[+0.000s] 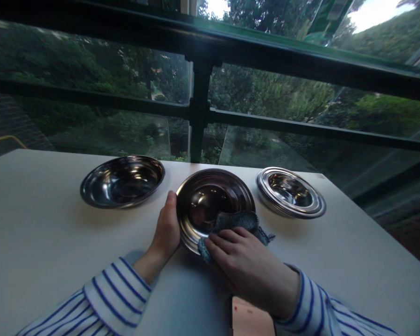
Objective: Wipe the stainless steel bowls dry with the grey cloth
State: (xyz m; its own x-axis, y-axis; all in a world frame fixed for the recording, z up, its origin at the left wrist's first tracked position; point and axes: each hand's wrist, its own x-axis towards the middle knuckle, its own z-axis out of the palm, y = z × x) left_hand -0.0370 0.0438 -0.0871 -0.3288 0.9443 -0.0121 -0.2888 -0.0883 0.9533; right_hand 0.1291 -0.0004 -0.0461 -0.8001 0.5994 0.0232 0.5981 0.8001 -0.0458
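Observation:
A shiny metal bowl (210, 203) is tilted toward me above the middle of the white table. My left hand (166, 226) grips its left rim, thumb up along the edge and the other fingers hidden behind it. Against the bowl's lower right rim, my right hand (245, 259) presses a grey-blue cloth (236, 221), its fingers bent over the fabric. The cloth covers part of the bowl's inside and folds over the near rim.
On the white table (35, 224), a wide metal bowl (124, 182) stands at the left and stacked metal dishes (290, 192) at the right. A pink flat object (252, 319) lies near the front edge. Dark-framed windows (199, 93) rise behind.

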